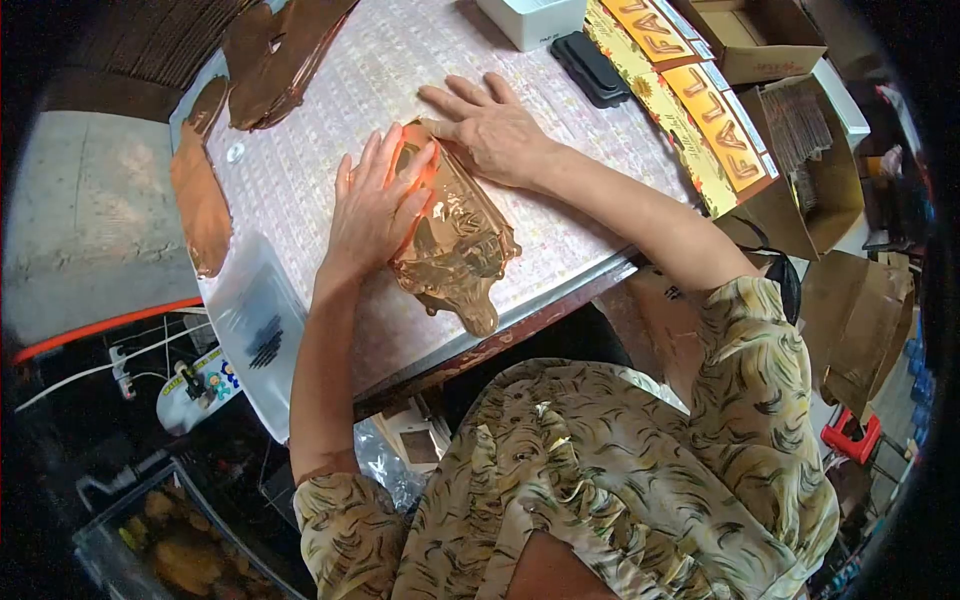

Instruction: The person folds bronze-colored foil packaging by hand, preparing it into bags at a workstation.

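A shiny copper-coloured foil piece [455, 235] lies on the patterned white table [570, 230], its crumpled end toward the front edge. My left hand [378, 205] rests over its left side, fingers spread, with an orange-red glow along the fingers. At the foil's upper end, my right hand [495, 130] lies palm down with its fingers apart; its thumb side touches the foil's top. More copper foil pieces [275, 70] lie at the table's upper left, with another flat one [200, 205] along the left edge.
A white container [530, 20] and a black case [590, 68] stand at the back. Printed "FALL" packages [715, 125] lie at the right, beside open cardboard boxes [805, 170]. A small clear disc [236, 152] and a translucent plastic bag [262, 320] are on the left.
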A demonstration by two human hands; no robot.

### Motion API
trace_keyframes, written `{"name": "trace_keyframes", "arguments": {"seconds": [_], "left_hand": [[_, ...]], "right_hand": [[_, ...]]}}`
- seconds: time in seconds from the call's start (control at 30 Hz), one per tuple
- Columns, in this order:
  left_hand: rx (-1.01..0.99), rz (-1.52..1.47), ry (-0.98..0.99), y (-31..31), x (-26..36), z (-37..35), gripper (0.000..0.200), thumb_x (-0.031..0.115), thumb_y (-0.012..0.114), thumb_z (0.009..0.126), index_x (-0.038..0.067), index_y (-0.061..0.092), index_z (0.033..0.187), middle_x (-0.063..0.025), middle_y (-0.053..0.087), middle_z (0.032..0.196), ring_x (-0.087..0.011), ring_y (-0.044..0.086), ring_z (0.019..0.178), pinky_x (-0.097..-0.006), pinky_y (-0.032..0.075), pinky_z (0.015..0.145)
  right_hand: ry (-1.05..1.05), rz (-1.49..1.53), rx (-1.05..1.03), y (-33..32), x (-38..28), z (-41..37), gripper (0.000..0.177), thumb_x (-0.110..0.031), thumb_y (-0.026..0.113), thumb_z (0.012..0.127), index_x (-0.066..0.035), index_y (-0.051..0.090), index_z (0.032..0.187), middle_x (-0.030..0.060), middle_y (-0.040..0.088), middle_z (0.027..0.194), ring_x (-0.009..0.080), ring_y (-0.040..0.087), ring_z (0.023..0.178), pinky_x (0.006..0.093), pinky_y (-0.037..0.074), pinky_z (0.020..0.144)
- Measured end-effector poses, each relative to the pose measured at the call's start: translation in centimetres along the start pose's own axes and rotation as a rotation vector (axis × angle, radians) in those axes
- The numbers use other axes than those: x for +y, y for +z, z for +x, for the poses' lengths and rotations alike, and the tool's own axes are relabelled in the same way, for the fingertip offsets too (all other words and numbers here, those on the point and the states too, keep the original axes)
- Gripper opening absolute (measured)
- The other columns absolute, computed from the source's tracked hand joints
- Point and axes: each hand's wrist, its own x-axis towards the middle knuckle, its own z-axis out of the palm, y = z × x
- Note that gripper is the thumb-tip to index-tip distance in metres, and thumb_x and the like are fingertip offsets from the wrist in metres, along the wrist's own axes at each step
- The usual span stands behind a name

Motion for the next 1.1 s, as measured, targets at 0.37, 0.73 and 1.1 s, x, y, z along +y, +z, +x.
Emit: {"name": "trace_keyframes", "arguments": {"seconds": [0.37,0.73,1.1], "left_hand": [[0.033,0.024,0.008,0.5,-0.3,-0.1,0.047,0.039,0.052,0.102,0.031,0.055,0.148,-0.0128,0.035,0.163,-0.0369,0.033,0.149,-0.0626,0.02,0.119],[0.036,-0.001,0.01,0.2,-0.1,-0.3,0.042,0.037,0.051,0.103,0.032,0.059,0.144,-0.012,0.036,0.162,-0.0353,0.031,0.15,-0.0638,0.02,0.12],[0.093,-0.015,0.021,0.3,-0.2,-0.6,0.042,0.039,0.053,0.103,0.039,0.057,0.145,-0.0088,0.037,0.162,-0.0335,0.034,0.15,-0.0627,0.022,0.12]], "right_hand": [[0.11,0.159,0.111,1.7,-0.1,0.1,0.045,-0.028,0.057,0.1,-0.024,0.057,0.145,0.0068,0.043,0.16,0.0324,0.033,0.151,0.0582,0.021,0.122],[0.053,0.103,0.158,0.4,-0.8,-1.0,0.044,-0.028,0.06,0.099,-0.025,0.061,0.143,0.0068,0.037,0.164,0.0349,0.032,0.151,0.0611,0.025,0.12],[0.023,0.003,0.152,0.5,-0.7,-0.3,0.049,-0.025,0.059,0.098,-0.024,0.057,0.147,0.009,0.038,0.163,0.0344,0.034,0.15,0.0605,0.027,0.118]]}}
